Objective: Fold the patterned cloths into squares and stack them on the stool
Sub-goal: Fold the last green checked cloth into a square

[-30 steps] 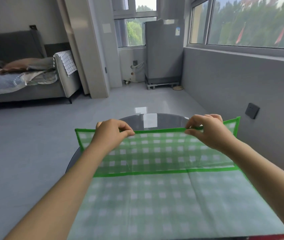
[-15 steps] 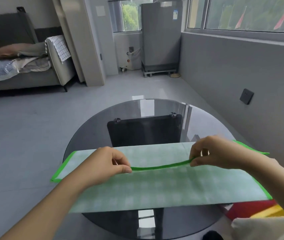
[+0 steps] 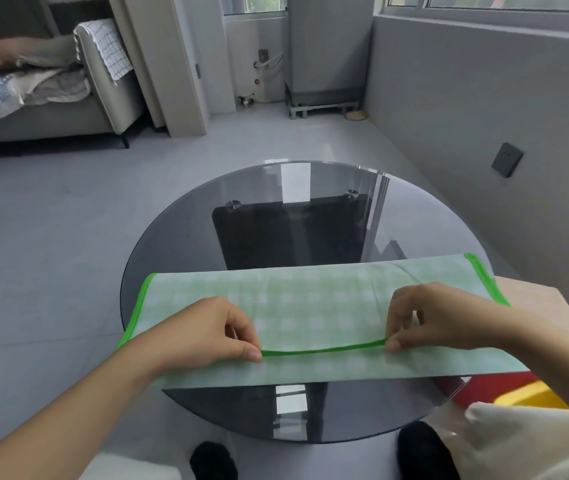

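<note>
- Lying flat on the round glass tabletop (image 3: 186,237): green checked cloth (image 3: 311,306), folded to a band, long axis left-right.
- Pinching the folded-over green hem: left hand (image 3: 207,336), right hand (image 3: 435,318), both grips clenched on it, evenly spaced about the middle.
- Guessing next fold runs end to end; either hand equally near.

A round glass table (image 3: 179,258) (dark, reflective) stands near a grey sofa (image 3: 51,116).

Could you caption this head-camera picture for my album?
Both hands pinch a green checked cloth's border on a round glass table.
</note>
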Motion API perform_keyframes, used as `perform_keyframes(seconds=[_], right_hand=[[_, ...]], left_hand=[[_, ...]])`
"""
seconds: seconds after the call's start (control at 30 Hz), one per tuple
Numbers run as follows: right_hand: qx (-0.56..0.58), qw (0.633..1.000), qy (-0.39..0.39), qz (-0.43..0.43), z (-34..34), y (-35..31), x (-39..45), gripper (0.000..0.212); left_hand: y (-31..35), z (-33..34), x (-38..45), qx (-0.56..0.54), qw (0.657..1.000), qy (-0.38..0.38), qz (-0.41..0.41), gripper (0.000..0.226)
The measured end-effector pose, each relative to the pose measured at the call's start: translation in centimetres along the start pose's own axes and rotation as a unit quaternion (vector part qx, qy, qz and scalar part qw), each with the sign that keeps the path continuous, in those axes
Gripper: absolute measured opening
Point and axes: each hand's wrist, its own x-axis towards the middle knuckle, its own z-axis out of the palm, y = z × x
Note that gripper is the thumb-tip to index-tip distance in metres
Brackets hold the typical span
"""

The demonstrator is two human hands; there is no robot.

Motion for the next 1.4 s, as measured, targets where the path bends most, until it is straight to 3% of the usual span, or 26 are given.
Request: perform_keyframes(seconds=[0.2,0.33,0.57,0.77,0.9,1.0,1.2,1.4], right_hand=[[0.028,0.999,-0.005,-0.017,0.1,-0.1,-0.1,0.018],[0.020,0.999,0.002,-0.026,0.4,-0.4,0.0,0.016],[0.011,0.998,0.047,-0.028,0.8,-0.2,0.8,0.009],[-0.036,0.992,0.121,-0.017,1.2,-0.7,2.7,0.019],[-0.076,0.980,0.179,-0.030,1.7,-1.2,4.7,0.037],[-0.087,0.984,0.158,-0.011,2.3,-1.4,6.1,0.049],[-0.134,0.982,0.134,0.007,4.6,-0.1,6.6,0.070],[-0.135,0.965,0.171,0.144,3.6,4.3,4.0,0.067]], left_hand=[[0.1,0.0,0.1,0.011,1.000,-0.019,0.006,0.014],[1.1,0.3,1.1,0.023,0.999,0.039,0.022,0.018],[2.5,1.8,4.3,0.048,0.986,0.136,0.084,0.006],[2.9,3.6,7.2,0.146,0.961,0.195,0.133,0.038],[3.4,4.5,8.6,0.189,0.968,0.120,0.115,0.055],[3.2,5.2,9.0,0.238,0.963,0.076,0.100,0.058],[2.5,5.5,9.1,0.272,0.953,0.088,0.102,0.060],[2.3,5.5,9.0,0.273,0.953,0.084,0.099,0.060]])
